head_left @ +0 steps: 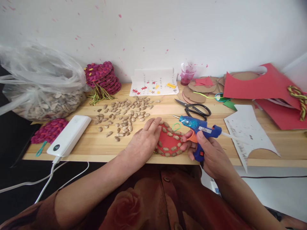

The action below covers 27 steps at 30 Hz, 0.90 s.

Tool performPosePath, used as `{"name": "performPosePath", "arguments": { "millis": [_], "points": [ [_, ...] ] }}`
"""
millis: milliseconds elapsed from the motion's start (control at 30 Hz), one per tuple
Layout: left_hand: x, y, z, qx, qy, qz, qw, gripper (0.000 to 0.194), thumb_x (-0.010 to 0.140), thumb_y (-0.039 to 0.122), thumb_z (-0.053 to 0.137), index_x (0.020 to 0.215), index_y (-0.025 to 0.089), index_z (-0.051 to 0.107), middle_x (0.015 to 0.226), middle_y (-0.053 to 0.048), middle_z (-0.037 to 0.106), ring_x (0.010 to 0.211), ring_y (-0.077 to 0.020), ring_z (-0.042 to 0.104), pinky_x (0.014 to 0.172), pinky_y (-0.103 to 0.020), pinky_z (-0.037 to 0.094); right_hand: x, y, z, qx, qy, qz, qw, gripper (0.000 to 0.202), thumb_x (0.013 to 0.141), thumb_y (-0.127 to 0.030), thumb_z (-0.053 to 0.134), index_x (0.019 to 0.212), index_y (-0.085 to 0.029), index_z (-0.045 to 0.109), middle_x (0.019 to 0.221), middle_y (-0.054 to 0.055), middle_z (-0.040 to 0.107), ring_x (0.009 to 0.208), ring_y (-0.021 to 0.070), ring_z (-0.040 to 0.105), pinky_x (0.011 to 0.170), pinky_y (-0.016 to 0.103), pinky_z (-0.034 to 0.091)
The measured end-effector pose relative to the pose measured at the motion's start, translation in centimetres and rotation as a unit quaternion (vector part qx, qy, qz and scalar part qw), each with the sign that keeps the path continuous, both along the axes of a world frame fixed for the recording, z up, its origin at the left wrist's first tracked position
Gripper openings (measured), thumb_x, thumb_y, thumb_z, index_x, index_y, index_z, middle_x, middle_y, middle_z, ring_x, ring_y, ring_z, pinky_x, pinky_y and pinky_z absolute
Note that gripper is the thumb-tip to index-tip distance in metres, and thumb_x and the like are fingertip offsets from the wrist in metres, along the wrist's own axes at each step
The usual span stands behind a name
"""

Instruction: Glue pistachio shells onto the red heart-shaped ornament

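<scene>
A red disc [168, 142] lies at the table's front edge, with brown, mottled seed-like shells [170, 154] set in rows round its rim and a green loop [177, 126] at its top. My left hand [146, 137] rests over the disc's left side, fingers together and curled onto its upper left rim; whether a shell is under the fingertips is hidden. In my right hand [206, 150] is a blue hot glue gun [200, 124], its nozzle pointing left above the disc. A finger is at the orange trigger, and a glue stick [231, 135] sticks out behind.
Loose shells [124, 118] lie left of the disc. Further left are a white power bank [69, 134] with cable, a plastic bag of shells [48, 102] and stacked purple discs [105, 76]. Behind the gun lie black scissors [195, 108]; red card [254, 86] and white scrap [242, 124] sit right.
</scene>
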<state>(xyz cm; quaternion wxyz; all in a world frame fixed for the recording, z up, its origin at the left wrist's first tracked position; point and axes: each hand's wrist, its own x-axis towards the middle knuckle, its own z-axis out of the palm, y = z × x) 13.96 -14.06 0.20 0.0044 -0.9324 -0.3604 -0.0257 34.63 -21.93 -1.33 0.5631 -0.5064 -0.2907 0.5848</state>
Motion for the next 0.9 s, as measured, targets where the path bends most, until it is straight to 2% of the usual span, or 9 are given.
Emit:
{"name": "performPosePath", "arguments": {
  "millis": [133,267,433,633,767,900],
  "points": [
    [-0.2,0.0,-0.4,0.011,-0.005,0.002,1.0,0.039,0.096,0.003,0.042,0.132,0.011,0.055,0.155,-0.02,0.044,0.145,-0.0309,0.042,0.102,-0.041,0.057,0.0,0.0,-0.1,0.001,-0.003,0.0,1.0,0.035,0.085,-0.056,0.071,0.087,-0.022,0.068,0.096,0.01,0.073,0.079,0.0211,0.072,0.044,0.022,0.044],
    [-1.5,0.1,-1.4,0.036,-0.065,-0.013,0.997,0.042,0.095,0.002,0.041,0.132,0.013,0.057,0.15,-0.017,0.047,0.142,-0.0304,0.043,0.107,-0.044,0.053,0.0,0.1,-0.2,0.001,-0.002,-0.004,1.0,0.036,0.084,-0.057,0.071,0.087,-0.021,0.068,0.097,0.01,0.073,0.079,0.0211,0.072,0.044,0.022,0.045],
    [-2.5,-0.4,-2.1,0.062,-0.124,-0.007,0.99,0.056,0.093,-0.001,0.04,0.146,0.015,0.049,0.139,-0.018,0.052,0.129,-0.0298,0.048,0.107,-0.051,0.048,0.1,0.0,-0.3,0.01,0.002,0.004,1.0,0.035,0.086,-0.056,0.071,0.088,-0.021,0.068,0.099,0.01,0.073,0.079,0.0203,0.072,0.045,0.022,0.045],
    [-1.7,-0.9,-1.8,0.052,-0.076,0.002,0.996,0.048,0.097,0.012,0.048,0.143,0.024,0.055,0.129,-0.016,0.058,0.116,-0.0308,0.05,0.094,-0.048,0.046,-0.1,0.1,0.0,-0.004,-0.001,-0.009,1.0,0.038,0.084,-0.058,0.071,0.087,-0.021,0.066,0.096,0.01,0.074,0.076,0.0208,0.072,0.042,0.022,0.044],
    [-1.2,-0.8,-1.5,0.061,-0.048,-0.005,0.997,0.043,0.098,0.015,0.05,0.139,0.023,0.058,0.13,-0.015,0.059,0.118,-0.0322,0.05,0.091,-0.048,0.045,-0.1,0.1,0.1,-0.005,-0.003,-0.011,1.0,0.038,0.081,-0.059,0.073,0.086,-0.021,0.066,0.095,0.01,0.074,0.076,0.0213,0.072,0.042,0.022,0.044],
    [-0.5,-1.1,-0.3,0.066,0.008,-0.002,0.998,0.036,0.099,0.016,0.05,0.133,0.019,0.06,0.131,-0.013,0.059,0.116,-0.0316,0.052,0.089,-0.046,0.047,-0.1,0.1,0.1,-0.003,-0.003,-0.011,1.0,0.038,0.082,-0.058,0.073,0.086,-0.021,0.067,0.095,0.01,0.074,0.077,0.0221,0.072,0.042,0.022,0.044]
  ]
}}
